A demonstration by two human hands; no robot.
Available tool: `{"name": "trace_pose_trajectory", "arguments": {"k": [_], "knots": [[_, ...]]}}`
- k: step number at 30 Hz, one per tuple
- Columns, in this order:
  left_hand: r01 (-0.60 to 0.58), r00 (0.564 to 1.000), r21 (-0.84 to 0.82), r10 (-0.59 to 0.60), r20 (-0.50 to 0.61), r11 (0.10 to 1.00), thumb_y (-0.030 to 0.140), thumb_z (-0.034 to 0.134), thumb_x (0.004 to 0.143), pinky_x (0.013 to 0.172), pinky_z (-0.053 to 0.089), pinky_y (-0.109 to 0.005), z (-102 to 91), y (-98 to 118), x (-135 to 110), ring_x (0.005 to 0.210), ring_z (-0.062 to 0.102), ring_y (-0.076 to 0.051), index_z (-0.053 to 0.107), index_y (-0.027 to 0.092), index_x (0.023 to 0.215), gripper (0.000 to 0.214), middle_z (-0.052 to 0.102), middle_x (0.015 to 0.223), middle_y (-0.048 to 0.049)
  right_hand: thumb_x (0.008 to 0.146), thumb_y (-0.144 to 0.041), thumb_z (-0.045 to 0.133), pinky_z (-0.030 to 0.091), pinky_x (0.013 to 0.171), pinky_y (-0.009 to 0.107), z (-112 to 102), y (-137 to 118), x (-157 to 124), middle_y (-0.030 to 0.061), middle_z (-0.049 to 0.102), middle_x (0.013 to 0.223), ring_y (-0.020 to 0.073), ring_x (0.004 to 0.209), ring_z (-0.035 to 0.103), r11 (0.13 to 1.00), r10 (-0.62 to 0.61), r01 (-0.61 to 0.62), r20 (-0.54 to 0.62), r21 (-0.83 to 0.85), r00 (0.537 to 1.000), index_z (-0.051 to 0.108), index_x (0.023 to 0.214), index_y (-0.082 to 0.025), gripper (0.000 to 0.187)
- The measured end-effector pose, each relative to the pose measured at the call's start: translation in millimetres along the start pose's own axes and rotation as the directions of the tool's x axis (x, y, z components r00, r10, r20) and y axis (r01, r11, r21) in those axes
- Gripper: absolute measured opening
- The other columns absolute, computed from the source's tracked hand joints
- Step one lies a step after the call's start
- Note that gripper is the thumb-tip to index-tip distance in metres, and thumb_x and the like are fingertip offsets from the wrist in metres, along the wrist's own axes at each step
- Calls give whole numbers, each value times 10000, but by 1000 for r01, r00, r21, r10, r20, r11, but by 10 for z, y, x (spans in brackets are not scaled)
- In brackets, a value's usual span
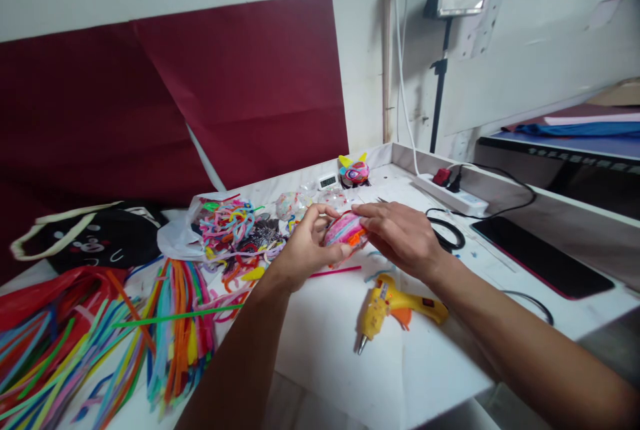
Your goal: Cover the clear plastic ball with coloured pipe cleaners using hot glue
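Between my two hands is a rounded craft piece wrapped in pink, blue and orange pipe cleaners [343,229]. My left hand [311,243] grips its left side, with the thumb along the lower edge. The fingers of my right hand [397,233] press on its upper right side; their tips are partly hidden. Just below my right hand lies a yellow glue gun [383,307], nozzle toward me. A red pipe cleaner [336,272] lies on the table under the piece.
Bundles of pipe cleaners [180,337] spread over the left side, beside a black bag [110,237]. At the back stand a small digital timer [329,181] and a colourful figure with yellow horns [355,172]. To the right are a power strip [453,195], black cable and a phone [543,257].
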State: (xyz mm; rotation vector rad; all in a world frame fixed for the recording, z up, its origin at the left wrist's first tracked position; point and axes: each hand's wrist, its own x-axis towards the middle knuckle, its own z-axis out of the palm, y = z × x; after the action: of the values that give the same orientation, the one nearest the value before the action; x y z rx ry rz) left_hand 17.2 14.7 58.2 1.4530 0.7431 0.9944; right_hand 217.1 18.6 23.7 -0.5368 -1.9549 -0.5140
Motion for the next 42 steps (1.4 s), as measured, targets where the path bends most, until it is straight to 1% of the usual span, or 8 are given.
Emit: {"name": "trace_pose_trajectory", "arguments": {"k": [9, 13, 19, 31, 35, 37, 40, 42], "knots": [[23, 992, 11, -24, 128, 1000, 263, 786, 655, 583, 460, -218, -28, -18, -18, 688, 588, -118, 406, 237, 1133, 611, 635, 959, -20, 884, -71, 559, 547, 699, 338, -44, -3, 143, 173, 729, 1070, 229, 885, 708, 996, -94, 94, 4, 7, 996, 543, 952, -150, 105], [21, 991, -47, -15, 130, 999, 275, 774, 649, 657, 473, -241, -44, -85, -6, 819, 615, -159, 420, 251, 1180, 639, 632, 1070, -40, 906, -97, 539, 557, 722, 341, -54, 15, 197, 147, 733, 1060, 228, 878, 711, 995, -102, 102, 32, 0, 994, 552, 956, -150, 74], [43, 993, -140, -27, 113, 989, 250, 733, 655, 706, 463, -261, -15, -200, 36, 951, 632, -216, 437, 251, 1205, 625, 644, 1122, -51, 929, -112, 492, 564, 756, 328, -95, 25, 225, 143, 736, 1018, 225, 904, 713, 1000, -1, 6, 144, -29, 990, 581, 1002, -125, 115], [47, 984, -212, -9, 177, 976, 285, 687, 672, 723, 463, -269, 2, -300, 36, 971, 628, -222, 477, 245, 1265, 630, 638, 1155, -57, 960, -157, 422, 532, 770, 324, -50, 36, 175, 98, 723, 911, 192, 868, 676, 999, 35, -42, 221, 27, 975, 599, 914, -181, 184], [21, 987, -228, 16, 157, 974, 291, 675, 649, 782, 483, -303, 36, -324, 45, 982, 629, -229, 468, 255, 1291, 675, 632, 1167, -57, 908, -154, 473, 521, 834, 352, -152, -1, 233, 108, 715, 1019, 213, 962, 663, 989, 89, -115, 240, 94, 967, 594, 1023, -176, 168], [5, 989, -191, 23, 146, 982, 306, 683, 649, 790, 491, -318, 23, -316, 46, 990, 628, -238, 457, 264, 1303, 693, 626, 1187, -61, 860, -150, 516, 505, 884, 368, -280, -17, 222, 123, 690, 1121, 229, 1038, 641, 970, 162, -196, 224, 141, 961, 568, 1134, -158, 278], [-47, 995, -85, 54, 83, 995, 333, 720, 633, 807, 493, -319, -43, -272, 50, 1021, 616, -249, 457, 264, 1298, 719, 618, 1206, -64, 852, -168, 533, 499, 873, 358, -497, -48, 91, 99, 694, 1112, 226, 1015, 647, 903, 351, -402, 277, 150, 894, 570, 1162, -164, 312], [-94, 995, -8, 95, 34, 995, 337, 741, 623, 800, 491, -303, -103, -241, 53, 1020, 617, -245, 446, 270, 1308, 748, 614, 1202, -58, 843, -168, 536, 503, 806, 342, -598, -82, -61, 78, 708, 1068, 222, 935, 669, 847, 423, -522, 466, 101, 777, 608, 1094, -183, 262]]}}
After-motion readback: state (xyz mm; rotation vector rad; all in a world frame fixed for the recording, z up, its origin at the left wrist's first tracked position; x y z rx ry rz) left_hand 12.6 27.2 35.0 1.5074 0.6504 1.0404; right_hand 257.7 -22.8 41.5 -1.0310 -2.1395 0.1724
